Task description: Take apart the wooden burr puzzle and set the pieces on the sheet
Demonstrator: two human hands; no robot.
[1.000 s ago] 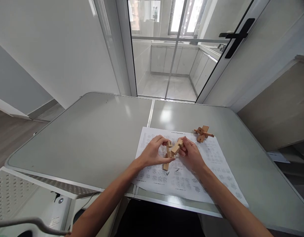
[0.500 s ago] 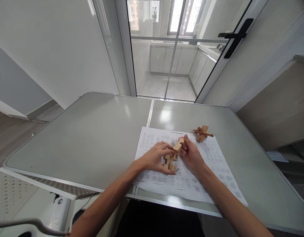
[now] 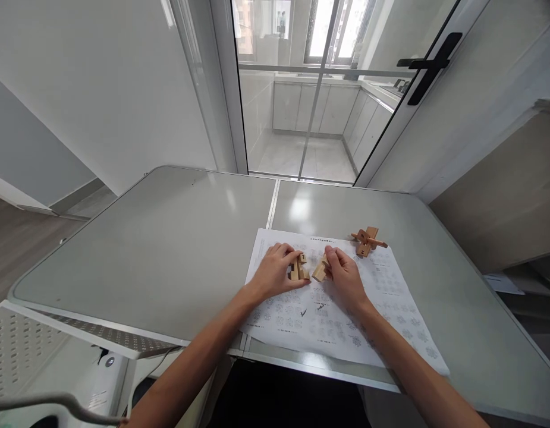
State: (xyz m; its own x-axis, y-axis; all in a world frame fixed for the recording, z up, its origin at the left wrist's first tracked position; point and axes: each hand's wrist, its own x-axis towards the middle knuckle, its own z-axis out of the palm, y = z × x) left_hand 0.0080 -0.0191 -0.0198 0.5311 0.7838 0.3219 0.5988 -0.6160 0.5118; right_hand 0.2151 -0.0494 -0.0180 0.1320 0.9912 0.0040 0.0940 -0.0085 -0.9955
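Observation:
My left hand (image 3: 275,272) rests on the printed sheet (image 3: 337,321), fingers curled round a small cluster of notched wooden puzzle pieces (image 3: 298,268) that sits on the paper. My right hand (image 3: 343,274) is just to its right, fingers closed on a single light wooden block (image 3: 320,269) whose lower end touches the sheet. A narrow gap separates the block from the cluster. Farther back on the sheet's right corner lies an assembled wooden burr puzzle (image 3: 366,241), untouched by either hand.
The sheet lies on a grey folding table (image 3: 167,249) with a seam down its middle. A glass sliding door (image 3: 310,89) stands behind the table. A perforated white shelf (image 3: 29,351) sits low at the left, and a wooden ledge (image 3: 506,196) at the right.
The pieces were joined and held above the paper; now they are apart. My left hand has lowered its cluster to the sheet, and my right hand keeps one block pulled free.

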